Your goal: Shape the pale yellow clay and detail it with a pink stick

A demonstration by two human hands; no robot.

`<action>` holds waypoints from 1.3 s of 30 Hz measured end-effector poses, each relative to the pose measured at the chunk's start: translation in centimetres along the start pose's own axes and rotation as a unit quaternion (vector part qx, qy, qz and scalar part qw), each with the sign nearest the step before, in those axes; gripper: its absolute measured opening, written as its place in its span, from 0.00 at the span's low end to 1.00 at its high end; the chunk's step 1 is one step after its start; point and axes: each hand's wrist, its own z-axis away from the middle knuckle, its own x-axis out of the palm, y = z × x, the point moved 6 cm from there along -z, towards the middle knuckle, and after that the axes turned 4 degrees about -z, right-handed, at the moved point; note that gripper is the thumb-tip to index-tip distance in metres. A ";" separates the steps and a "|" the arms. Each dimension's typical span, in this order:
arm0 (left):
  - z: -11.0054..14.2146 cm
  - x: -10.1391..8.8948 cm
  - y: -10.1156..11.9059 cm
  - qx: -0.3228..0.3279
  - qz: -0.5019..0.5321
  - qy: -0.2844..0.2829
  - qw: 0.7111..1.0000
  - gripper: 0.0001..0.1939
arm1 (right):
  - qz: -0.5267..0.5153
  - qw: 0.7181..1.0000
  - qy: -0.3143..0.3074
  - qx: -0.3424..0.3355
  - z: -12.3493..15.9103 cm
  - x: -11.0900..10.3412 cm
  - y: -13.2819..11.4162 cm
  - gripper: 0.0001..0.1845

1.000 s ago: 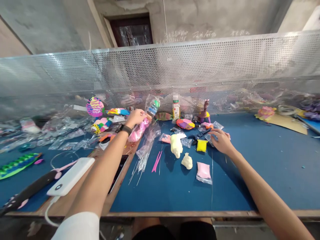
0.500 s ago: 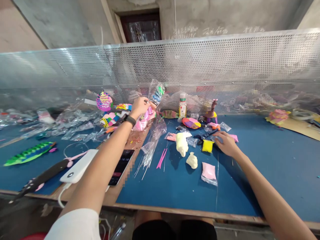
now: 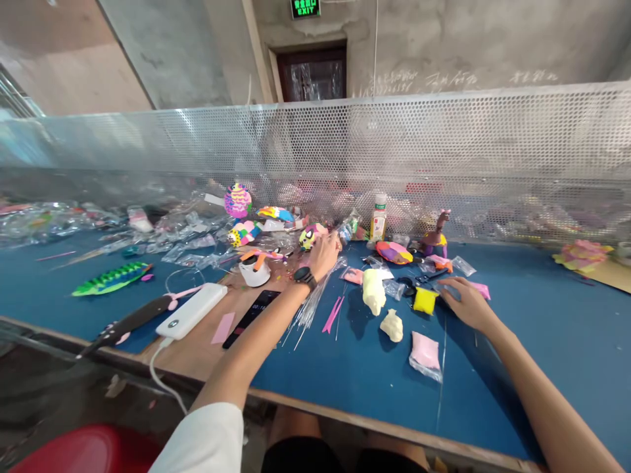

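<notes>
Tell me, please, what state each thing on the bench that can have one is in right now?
Left hand: reaching into the clutter of clear bags, grip hidden.
Right hand: flat on the blue mat, by the yellow clay.
Phone: face up, screen lit.
Power bank: cable plugged in.
Bottle: upright, capped.
Pink clay bag: lying flat.

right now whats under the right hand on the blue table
The right hand lies flat on a small clear bag beside the yellow clay block. The palm covers most of the bag, so its contents stay hidden.
</notes>
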 end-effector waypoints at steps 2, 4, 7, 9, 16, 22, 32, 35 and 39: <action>1.9 -1.3 -0.2 0.038 -0.003 0.016 0.999 0.22 | 0.001 1.000 -0.003 -0.001 -0.1 0.1 -0.1 0.18; 3.7 -2.4 -0.8 0.080 0.006 0.026 0.996 0.21 | 0.001 1.000 -0.004 0.002 -0.1 0.3 -0.1 0.18; 5.4 -3.5 -2.1 0.113 0.038 0.026 0.992 0.21 | 0.001 1.000 0.000 0.008 -0.2 0.3 0.0 0.19; 6.0 -3.8 -2.6 0.129 0.055 0.007 0.990 0.18 | 0.004 1.000 0.002 0.006 -0.1 0.3 0.2 0.19; 8.0 -4.9 -1.9 0.169 0.069 -0.044 0.982 0.16 | 0.006 1.000 -0.003 0.006 0.1 0.3 1.0 0.22; 10.1 -1.8 -2.3 0.160 0.057 -0.148 0.974 0.14 | 0.007 1.000 0.002 0.008 0.0 0.2 1.2 0.22; 11.4 -1.2 -1.5 0.169 0.067 -0.139 0.974 0.16 | -0.022 0.999 -0.003 0.025 0.1 0.1 1.2 0.20; 10.4 -4.0 -2.5 0.154 0.057 -0.039 0.986 0.17 | -0.024 0.999 -0.003 0.028 0.2 0.1 1.0 0.20; 8.0 -9.0 -10.0 0.020 -0.007 0.099 0.995 0.18 | -0.023 0.999 -0.008 0.038 0.4 -0.2 0.7 0.21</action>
